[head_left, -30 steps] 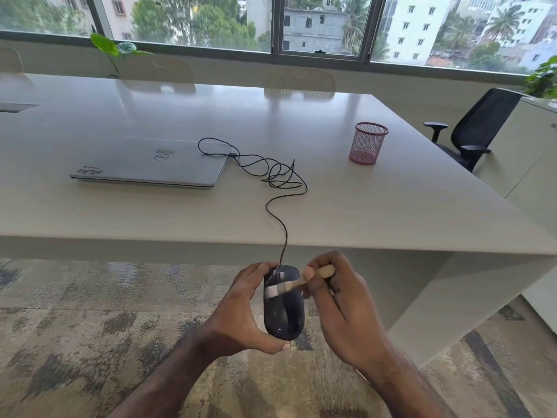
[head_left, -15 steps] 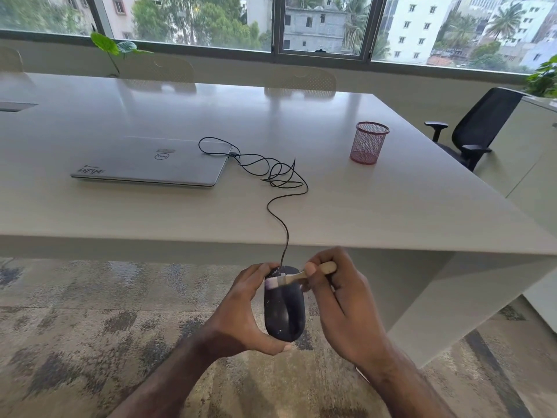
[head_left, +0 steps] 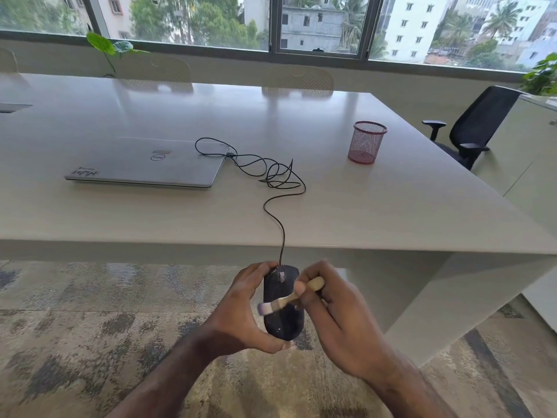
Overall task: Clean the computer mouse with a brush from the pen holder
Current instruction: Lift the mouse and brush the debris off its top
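Here, mouse [head_left: 282, 303]: dark, glossy, corded, held below the table's near edge.
Left hand [head_left: 241, 315]: fingers curled round the mouse's sides.
Right hand [head_left: 337, 315]: pinched a pale wooden brush [head_left: 289, 298], bristles on the mouse's back.
Table [head_left: 361, 206]: white; closed laptop [head_left: 144, 162], red mesh pen holder [head_left: 366, 142].
Room: patterned carpet [head_left: 90, 327], wide windows.

The closed laptop [head_left: 144, 161], well beyond the fingers, carries a round Dell logo mid-lid; the sticker at its near-left corner can't be read.
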The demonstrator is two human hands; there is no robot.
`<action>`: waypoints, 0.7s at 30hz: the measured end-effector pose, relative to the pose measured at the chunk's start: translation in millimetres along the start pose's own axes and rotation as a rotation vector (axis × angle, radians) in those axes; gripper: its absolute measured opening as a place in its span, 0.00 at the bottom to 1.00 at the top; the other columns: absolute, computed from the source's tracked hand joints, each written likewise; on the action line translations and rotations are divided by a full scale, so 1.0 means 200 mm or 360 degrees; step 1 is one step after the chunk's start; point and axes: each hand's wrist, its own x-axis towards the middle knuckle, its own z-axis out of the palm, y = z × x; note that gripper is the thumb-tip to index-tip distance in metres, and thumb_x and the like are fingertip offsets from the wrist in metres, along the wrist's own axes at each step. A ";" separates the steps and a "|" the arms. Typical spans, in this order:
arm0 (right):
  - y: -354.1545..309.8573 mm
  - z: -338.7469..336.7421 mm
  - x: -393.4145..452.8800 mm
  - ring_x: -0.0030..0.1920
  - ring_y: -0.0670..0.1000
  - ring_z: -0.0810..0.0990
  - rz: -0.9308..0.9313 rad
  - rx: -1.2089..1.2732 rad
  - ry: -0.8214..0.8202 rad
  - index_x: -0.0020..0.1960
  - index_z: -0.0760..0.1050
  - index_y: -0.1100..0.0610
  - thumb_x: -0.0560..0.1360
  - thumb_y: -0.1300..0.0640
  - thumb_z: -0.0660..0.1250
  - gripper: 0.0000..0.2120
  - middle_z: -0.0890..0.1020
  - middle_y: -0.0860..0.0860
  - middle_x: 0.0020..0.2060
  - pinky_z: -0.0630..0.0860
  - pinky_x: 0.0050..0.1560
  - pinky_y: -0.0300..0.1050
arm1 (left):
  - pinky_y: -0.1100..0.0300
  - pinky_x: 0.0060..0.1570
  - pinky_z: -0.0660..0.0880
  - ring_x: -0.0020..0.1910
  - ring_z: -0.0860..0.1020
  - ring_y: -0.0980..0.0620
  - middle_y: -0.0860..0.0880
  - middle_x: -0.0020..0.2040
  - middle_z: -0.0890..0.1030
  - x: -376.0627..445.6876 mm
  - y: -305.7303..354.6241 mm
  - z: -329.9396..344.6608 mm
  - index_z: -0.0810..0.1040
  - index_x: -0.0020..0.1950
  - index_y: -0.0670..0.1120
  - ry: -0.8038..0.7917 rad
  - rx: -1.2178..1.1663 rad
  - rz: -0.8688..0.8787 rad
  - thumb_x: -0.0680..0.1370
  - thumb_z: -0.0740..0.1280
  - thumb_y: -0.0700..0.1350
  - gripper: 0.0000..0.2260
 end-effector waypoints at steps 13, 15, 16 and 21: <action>0.01 -0.04 0.02 0.39 0.56 0.80 0.0032 0.0011 -0.0139 0.49 0.71 0.46 0.83 0.51 0.60 0.05 0.80 0.50 0.37 0.76 0.40 0.62 | 0.59 0.68 0.72 0.72 0.72 0.56 0.62 0.69 0.74 0.02 0.00 -0.01 0.70 0.74 0.63 0.0010 0.0020 -0.0032 0.55 0.85 0.52 0.49; 0.00 -0.05 0.03 0.39 0.57 0.81 0.0030 0.0075 -0.0057 0.49 0.72 0.48 0.82 0.48 0.60 0.06 0.81 0.51 0.37 0.76 0.40 0.62 | 0.59 0.69 0.72 0.72 0.72 0.57 0.62 0.69 0.74 0.02 0.00 -0.01 0.70 0.74 0.63 0.0014 0.0027 -0.0040 0.55 0.86 0.52 0.50; 0.00 -0.07 0.04 0.38 0.58 0.81 0.0025 0.0092 -0.0014 0.49 0.72 0.48 0.82 0.47 0.61 0.06 0.81 0.51 0.37 0.76 0.40 0.62 | 0.60 0.69 0.72 0.72 0.72 0.58 0.63 0.69 0.73 0.02 0.00 -0.02 0.69 0.74 0.63 0.0016 0.0030 -0.0050 0.55 0.86 0.52 0.50; 0.02 -0.09 0.03 0.36 0.53 0.76 0.0037 0.0041 -0.0227 0.48 0.72 0.49 0.83 0.50 0.62 0.06 0.79 0.51 0.37 0.75 0.37 0.52 | 0.56 0.71 0.72 0.73 0.72 0.57 0.62 0.70 0.73 0.01 0.01 -0.02 0.70 0.75 0.60 0.0013 0.0020 -0.0098 0.55 0.86 0.51 0.50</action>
